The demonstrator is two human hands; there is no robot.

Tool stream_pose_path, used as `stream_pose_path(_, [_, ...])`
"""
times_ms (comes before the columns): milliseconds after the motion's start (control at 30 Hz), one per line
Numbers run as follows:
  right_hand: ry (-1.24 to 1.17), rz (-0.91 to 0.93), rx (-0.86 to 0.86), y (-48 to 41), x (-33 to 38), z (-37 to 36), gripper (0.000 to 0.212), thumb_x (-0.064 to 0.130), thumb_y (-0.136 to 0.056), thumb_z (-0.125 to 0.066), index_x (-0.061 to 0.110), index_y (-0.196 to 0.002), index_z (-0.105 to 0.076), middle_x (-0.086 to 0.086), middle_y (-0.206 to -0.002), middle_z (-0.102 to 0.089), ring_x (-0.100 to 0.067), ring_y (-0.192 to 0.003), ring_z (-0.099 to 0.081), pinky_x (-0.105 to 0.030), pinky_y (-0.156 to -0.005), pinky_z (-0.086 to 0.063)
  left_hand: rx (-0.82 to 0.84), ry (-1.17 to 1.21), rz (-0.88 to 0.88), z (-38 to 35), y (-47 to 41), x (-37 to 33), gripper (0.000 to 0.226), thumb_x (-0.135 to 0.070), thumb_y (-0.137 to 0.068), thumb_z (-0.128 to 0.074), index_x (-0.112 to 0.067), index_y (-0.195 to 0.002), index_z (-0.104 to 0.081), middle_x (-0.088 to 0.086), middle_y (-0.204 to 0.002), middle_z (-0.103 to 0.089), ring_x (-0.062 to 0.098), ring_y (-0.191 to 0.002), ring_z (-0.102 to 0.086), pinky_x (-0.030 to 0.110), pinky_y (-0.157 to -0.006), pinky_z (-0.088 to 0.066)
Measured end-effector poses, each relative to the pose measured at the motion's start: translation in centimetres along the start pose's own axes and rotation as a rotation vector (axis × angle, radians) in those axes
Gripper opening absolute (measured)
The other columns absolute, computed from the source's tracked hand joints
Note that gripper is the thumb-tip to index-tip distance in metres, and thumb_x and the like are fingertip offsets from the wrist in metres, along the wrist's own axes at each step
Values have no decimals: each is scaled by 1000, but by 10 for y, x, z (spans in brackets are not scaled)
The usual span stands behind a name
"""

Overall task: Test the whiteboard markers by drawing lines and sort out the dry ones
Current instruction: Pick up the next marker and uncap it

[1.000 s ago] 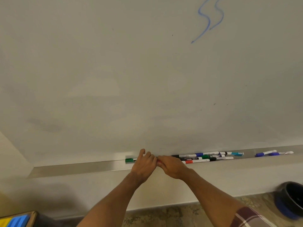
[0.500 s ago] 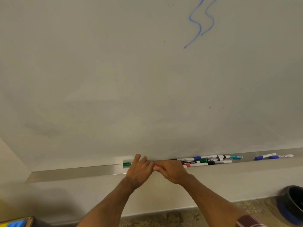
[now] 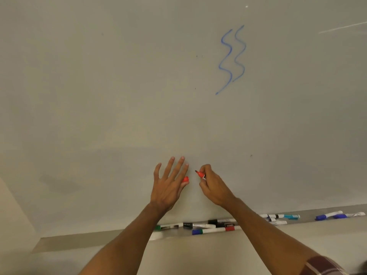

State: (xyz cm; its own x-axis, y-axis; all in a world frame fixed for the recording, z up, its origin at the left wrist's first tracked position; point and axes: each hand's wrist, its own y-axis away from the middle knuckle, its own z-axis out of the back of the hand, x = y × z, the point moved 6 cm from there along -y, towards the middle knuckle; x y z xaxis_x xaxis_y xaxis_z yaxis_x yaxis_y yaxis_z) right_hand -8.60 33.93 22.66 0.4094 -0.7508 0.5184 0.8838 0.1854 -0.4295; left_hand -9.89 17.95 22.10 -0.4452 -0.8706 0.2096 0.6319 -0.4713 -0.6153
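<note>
- The broad white whiteboard [image 3: 99, 96] fills most of the view. It bears two wavy blue lines [image 3: 231, 50] at upper right.
- The long grey metal tray [image 3: 79, 241] runs along the board's foot.
- The left hand [image 3: 168, 187] is raised before the board with its fingers straight and spread wide. Its thumb pinches a small red plastic cap [image 3: 186, 179] against the side of the hand.
- The right hand [image 3: 215, 187] is curled narrowly round a slim red whiteboard marker [image 3: 201, 174], held like a pen near the bare tip. The tip points up and left, close to the board, though I cannot tell whether it touches.
- A loose heap of capped markers [image 3: 210, 228] lies on the tray below the arms. Two blue-capped markers [image 3: 329, 215] lie well apart to the right.
- The red whiteboard marker is probably light, stiff and smooth, so a grip low on the barrel suits steady drawing. Its felt tip looks soft, so light pressure should do.
- The red cap is small and likely slippery, so it could easily be dropped.
</note>
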Motion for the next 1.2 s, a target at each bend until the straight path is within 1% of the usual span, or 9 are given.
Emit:
stream_pose_path(233, [-43, 227, -272, -65, 53, 97, 34, 18, -99, -43, 22, -133, -45, 3, -118, -57, -7, -97, -57, -19, -84, -45, -245, -39, -25, 79, -97, 27, 55, -48, -104, -26, -21, -151, -35, 5, -161, -22, 29, -149, -18, 58, -116, -16])
stream_pose_path(300, [-92, 255, -351, -78, 69, 127, 34, 22, -100, -45, 25, -133, -42, 5, -110, -61, -2, -87, -60, -17, -79, -48, -307, -57, -17, 103, -123, 36, 55, -47, -104, -26, -20, -152, -34, 5, -161, -22, 30, -149, -17, 58, -116, -15])
stream_pose_path(433, [-88, 338, -524, -98, 98, 179, 14, 19, -98, -50, 24, -111, -46, 2, -78, -56, -7, -58, -59, -17, -58, -47, -415, -109, -8, 149, -171, 53, 57, -48, -104, -23, -20, -153, -30, 6, -162, -18, 30, -149, -13, 58, -117, -11])
stream_pose_path(533, [-46, 436, -624, -111, 114, 211, 15, 15, -99, -46, 17, -107, -58, -1, -83, -59, -8, -60, -60, -30, -59, -50, -481, -120, 5, 180, -203, 66, 58, -48, -104, -24, -20, -154, -26, 6, -162, -14, 30, -150, -9, 58, -118, -9])
stream_pose_path(700, [124, 539, -714, -131, 133, 243, 38, 9, -85, -51, 20, -120, -59, 3, -95, -62, -14, -84, -58, -33, -67, -51, -528, -78, 17, 209, -241, 86, 58, -47, -104, -24, -19, -155, -21, 6, -163, -12, 29, -150, -7, 57, -119, -8])
stream_pose_path(800, [187, 603, -776, -137, 144, 250, 36, 23, -81, -63, 20, -117, -57, 3, -89, -61, -13, -81, -57, -36, -70, -48, -521, -89, 0, 210, -250, 96, 59, -47, -104, -19, -19, -155, -18, 5, -163, -11, 29, -150, -6, 58, -118, -7])
stream_pose_path(900, [127, 599, -832, -141, 145, 253, 40, 34, -78, -71, 19, -112, -53, 6, -91, -61, -6, -81, -56, -26, -74, -43, -541, -122, -12, 206, -253, 99, 59, -46, -104, -22, -19, -156, -16, 5, -163, -10, 28, -151, -4, 57, -119, -4])
stream_pose_path(1033, [31, 608, -989, -139, 145, 257, 22, 32, -89, -56, 12, -95, -64, 0, -84, -64, -16, -73, -58, -37, -69, -44, -595, -163, -15, 203, -254, 100, 63, -43, -103, -36, -19, -156, -14, 3, -163, -7, 28, -151, -4, 56, -119, -6])
stream_pose_path(1200, [-73, 497, -1016, -153, 141, 260, 33, 30, -88, -52, 11, -113, -59, -2, -82, -68, -15, -64, -59, -27, -73, -39, -623, -193, -24, 203, -255, 101, 61, -46, -103, -29, -18, -156, -18, 5, -163, -10, 28, -150, -6, 56, -120, -9])
